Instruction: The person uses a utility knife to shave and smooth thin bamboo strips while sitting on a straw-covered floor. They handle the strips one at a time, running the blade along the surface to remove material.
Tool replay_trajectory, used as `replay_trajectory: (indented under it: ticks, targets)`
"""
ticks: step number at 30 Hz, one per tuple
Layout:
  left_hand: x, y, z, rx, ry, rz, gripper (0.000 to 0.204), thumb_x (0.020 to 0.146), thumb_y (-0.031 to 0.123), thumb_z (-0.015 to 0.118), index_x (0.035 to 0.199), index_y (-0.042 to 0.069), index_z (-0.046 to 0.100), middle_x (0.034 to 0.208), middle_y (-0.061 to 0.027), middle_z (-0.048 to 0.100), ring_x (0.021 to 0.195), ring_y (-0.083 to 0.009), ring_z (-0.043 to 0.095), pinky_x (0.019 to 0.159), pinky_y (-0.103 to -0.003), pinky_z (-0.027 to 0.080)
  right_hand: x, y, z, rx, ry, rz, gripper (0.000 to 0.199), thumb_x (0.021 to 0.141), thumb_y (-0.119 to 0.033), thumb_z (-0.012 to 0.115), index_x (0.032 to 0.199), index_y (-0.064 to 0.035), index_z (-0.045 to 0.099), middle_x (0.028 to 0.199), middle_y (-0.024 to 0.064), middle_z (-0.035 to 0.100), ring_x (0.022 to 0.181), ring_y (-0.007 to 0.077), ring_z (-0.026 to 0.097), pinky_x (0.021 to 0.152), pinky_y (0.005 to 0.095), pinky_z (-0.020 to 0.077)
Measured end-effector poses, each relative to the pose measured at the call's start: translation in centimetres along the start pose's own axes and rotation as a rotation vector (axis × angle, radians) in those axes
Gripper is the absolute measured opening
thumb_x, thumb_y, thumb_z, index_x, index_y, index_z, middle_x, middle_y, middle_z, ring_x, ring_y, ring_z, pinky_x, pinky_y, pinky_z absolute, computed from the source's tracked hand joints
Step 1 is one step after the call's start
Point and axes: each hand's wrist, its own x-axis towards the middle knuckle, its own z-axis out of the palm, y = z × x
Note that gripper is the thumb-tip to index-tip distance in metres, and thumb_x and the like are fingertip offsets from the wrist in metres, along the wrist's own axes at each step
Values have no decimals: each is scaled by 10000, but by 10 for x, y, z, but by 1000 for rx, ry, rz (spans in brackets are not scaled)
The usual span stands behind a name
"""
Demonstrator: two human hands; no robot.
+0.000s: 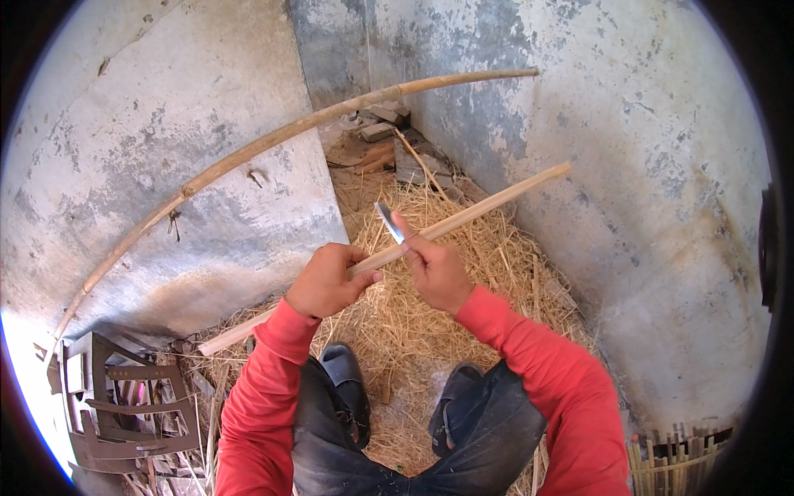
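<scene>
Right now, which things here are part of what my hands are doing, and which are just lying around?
In use:
- bamboo strip, gripped by the left hand
- knife blade, held by the right hand against the strip

Lying about:
- long bamboo pole leaning on the wall
- straw shavings on the ground
- brick rubble in the corner
- cut strips, lower right

The stick (463, 219) is a long, pale, split length of bamboo, straight and slim, running diagonally from lower left near the person's knee up to the right toward the wall. Its middle passes through both hands, held above the straw. The knife (389, 221) has a short, flat, grey metal blade; it points up and slightly left, its edge resting on the stick's upper side, its handle hidden in the grip.
</scene>
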Motion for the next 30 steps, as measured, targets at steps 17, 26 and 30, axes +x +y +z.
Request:
replay_trajectory:
  ticks: [17, 26, 30]
  targets:
    - [-23, -37, -55, -717, -197, -279, 331, 1100, 336, 539, 1227, 56, 661, 611, 38, 445, 474, -40, 348, 416, -227, 266, 13, 58, -123, -62, 489, 298, 474, 1094, -134, 495, 1566, -178, 468, 966, 0, 685, 636, 32, 420, 556, 213, 397]
    - [-38, -42, -67, -603, -218, -353, 404, 1060, 417, 603, 1203, 43, 659, 609, 28, 438, 466, -33, 315, 413, -226, 226, 11, 73, -157, -239, 659, 219, 440, 1079, -125, 524, 1519, -140, 529, 1218, 100, 662, 781, 64, 499, 706, 258, 472]
    - [-28, -33, -60, -596, -245, -344, 405, 1062, 412, 603, 1207, 39, 664, 606, 33, 425, 462, -34, 306, 411, -227, 219, 9, 84, -142, -259, 586, 58, 433, 1070, -124, 545, 1503, -135, 544, 1098, 70, 711, 712, 51, 443, 633, 239, 438]
